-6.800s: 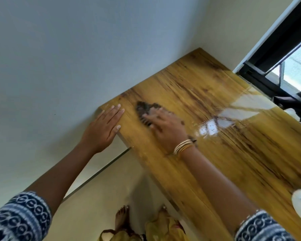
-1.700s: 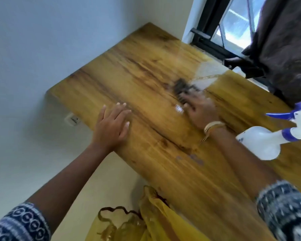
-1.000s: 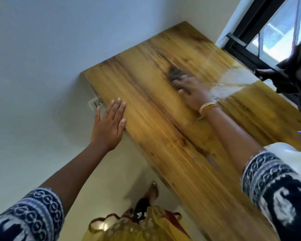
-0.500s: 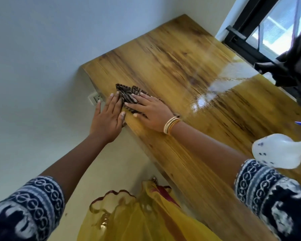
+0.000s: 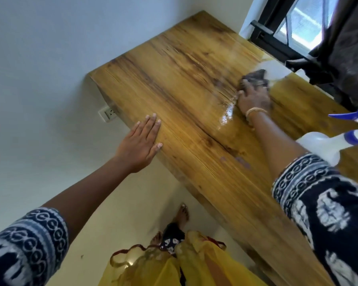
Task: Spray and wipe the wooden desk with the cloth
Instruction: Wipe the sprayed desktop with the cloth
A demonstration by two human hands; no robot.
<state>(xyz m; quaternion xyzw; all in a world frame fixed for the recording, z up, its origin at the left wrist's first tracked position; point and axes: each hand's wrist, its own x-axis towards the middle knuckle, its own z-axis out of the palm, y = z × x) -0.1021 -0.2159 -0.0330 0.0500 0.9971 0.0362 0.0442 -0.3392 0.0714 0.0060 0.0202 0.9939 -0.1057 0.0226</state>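
Bright window (image 5: 298, 19) daylight, desk (image 5: 174, 83) glare, edges blurred

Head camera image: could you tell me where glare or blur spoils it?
Head view: window glare whitens the desk beyond the cloth; a wet glint sits beside the right hand; cloth and fingers are motion-blurred; left hand sharp.
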